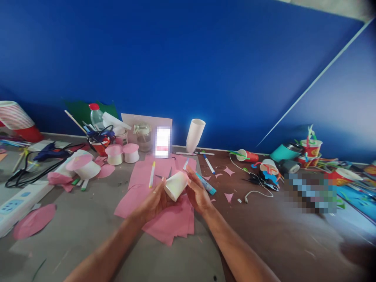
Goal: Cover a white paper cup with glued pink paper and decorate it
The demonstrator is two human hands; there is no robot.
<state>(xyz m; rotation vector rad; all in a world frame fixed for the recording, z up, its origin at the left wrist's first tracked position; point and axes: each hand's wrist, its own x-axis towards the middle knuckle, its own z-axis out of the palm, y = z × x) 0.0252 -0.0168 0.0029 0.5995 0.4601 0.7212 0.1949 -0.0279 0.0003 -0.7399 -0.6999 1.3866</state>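
Observation:
Between my two hands a white paper cup [175, 185] is held tilted on its side over the pink paper. My left hand [160, 197] grips its left side, fingers partly hidden behind it. From the right, my right hand [198, 194] has its fingers closed on the other end, where a bit of pink shows. Beneath lie several overlapping sheets of pink paper [170, 225]. Dark pointed blades, perhaps scissors [167, 174], poke out behind the cup. A blue tube [206, 185] lies just beyond my right hand, and a yellow marker [152, 174] is to the left.
White cups with pink discs [131, 152] stand at back left, near a glass jar [142, 137]. A power strip [22, 203] lies at far left. Behind stand a lit phone [163, 141] and a tall white cup stack [195, 135]. Pink scraps [228, 197] and a white cable [258, 192] lie right.

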